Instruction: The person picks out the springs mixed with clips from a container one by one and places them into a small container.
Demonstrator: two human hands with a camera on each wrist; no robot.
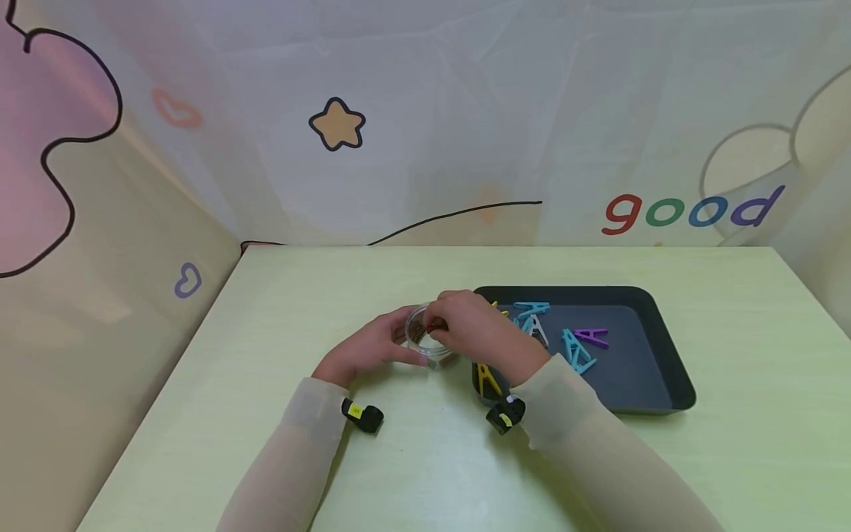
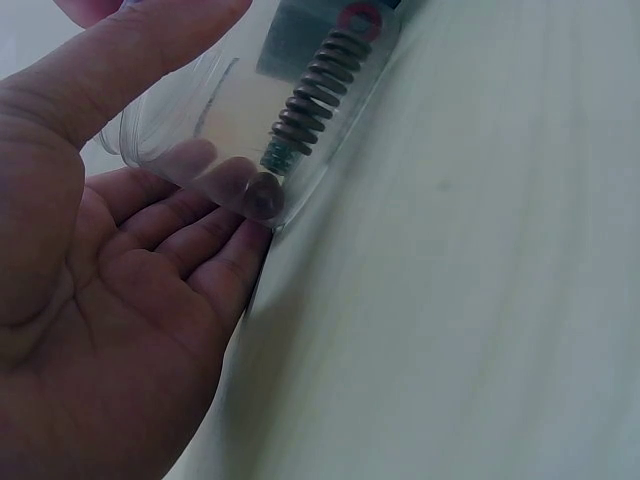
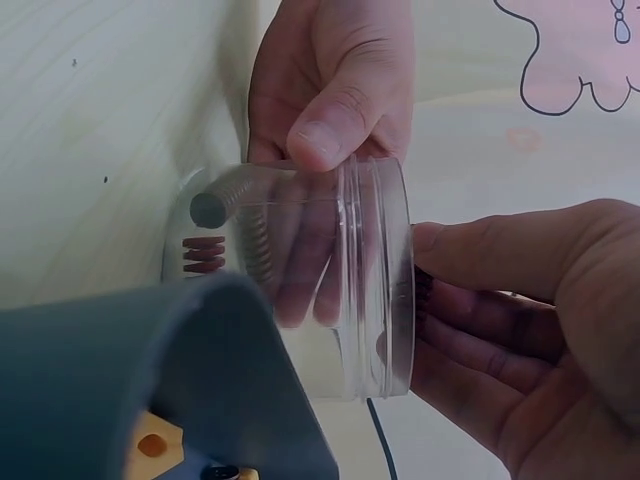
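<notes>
A clear plastic jar (image 1: 414, 338) stands open on the table, and my left hand (image 1: 372, 343) grips it round the side. In the left wrist view a dark coil spring (image 2: 318, 90) shows through its wall. The right wrist view shows several springs inside, among them a red spring (image 3: 204, 255). At the jar's mouth, my right hand (image 1: 482, 329) pinches a dark red coil spring (image 3: 424, 300) between thumb and fingers, which hide most of it.
Right of the jar, partly under my right forearm, lies a dark grey tray (image 1: 671, 369). It bears several plastic clips, including a purple clip (image 1: 591, 337), a light blue clip (image 1: 577, 353) and a yellow clip (image 1: 488, 380). A printed curtain (image 1: 432, 133) hangs behind the table.
</notes>
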